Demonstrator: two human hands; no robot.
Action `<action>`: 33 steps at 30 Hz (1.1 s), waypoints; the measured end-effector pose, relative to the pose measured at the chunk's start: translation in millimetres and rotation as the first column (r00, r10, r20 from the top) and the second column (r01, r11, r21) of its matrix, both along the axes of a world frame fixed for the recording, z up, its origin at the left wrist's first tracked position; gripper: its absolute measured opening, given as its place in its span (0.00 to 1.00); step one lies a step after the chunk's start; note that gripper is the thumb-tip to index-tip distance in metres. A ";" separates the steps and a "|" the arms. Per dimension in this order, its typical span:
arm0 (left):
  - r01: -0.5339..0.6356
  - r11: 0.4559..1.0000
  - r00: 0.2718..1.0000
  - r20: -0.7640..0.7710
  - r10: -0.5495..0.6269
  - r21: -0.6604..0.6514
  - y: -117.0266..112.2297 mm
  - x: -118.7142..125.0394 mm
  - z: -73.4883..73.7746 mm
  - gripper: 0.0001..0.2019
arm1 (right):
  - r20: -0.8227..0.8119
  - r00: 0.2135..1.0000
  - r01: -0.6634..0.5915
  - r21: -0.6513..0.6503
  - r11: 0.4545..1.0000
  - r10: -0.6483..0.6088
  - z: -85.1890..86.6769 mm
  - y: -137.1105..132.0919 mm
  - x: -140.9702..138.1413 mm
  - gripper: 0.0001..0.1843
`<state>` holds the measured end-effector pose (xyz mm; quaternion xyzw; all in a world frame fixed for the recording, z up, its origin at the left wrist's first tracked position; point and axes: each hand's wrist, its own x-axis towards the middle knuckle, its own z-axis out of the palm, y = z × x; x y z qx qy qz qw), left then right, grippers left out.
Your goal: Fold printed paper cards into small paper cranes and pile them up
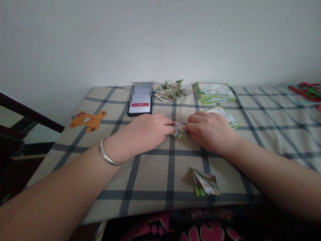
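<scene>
Between my two hands, on the checked tablecloth, lies a small folded piece of printed paper (pixel 179 130). My left hand (pixel 154 130), with a silver bangle at the wrist, pinches its left edge. The right edge is pinched by the fingers of my right hand (pixel 207 129). Just behind my right hand, partly covered by it, rests a flat green-and-white leaflet (pixel 229 118). A second folded paper (pixel 206 183), its flap standing up a little, sits near the table's front edge.
A phone (pixel 139 100) with a lit screen stands near the wall. Beside it are a heap of folded papers (pixel 170 89) and a stack of leaflets (pixel 213 92). A clear tray (pixel 304 95) holds red and green items at far right. An orange bear patch (pixel 87 120) lies left.
</scene>
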<state>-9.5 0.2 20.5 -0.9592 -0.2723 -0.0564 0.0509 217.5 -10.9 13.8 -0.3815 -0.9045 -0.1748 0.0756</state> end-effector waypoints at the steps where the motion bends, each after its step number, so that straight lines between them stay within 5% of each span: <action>1: -0.001 1.000 1.000 -0.002 0.001 -0.001 -0.1 -0.2 0.7 0.15 | 0.000 1.000 0.006 0.001 1.000 -0.006 0.1 -0.3 0.3 0.14; 19: -0.009 0.997 1.000 0.027 0.011 -0.073 -0.8 -4.9 10.0 0.14 | 0.008 0.997 0.080 -0.085 0.993 -0.080 4.6 0.8 7.0 0.10; 33: -0.083 0.996 0.982 0.170 0.078 0.019 4.2 4.9 -14.2 0.10 | -0.155 0.988 -0.003 -0.179 0.984 -0.025 -4.8 10.7 5.9 0.10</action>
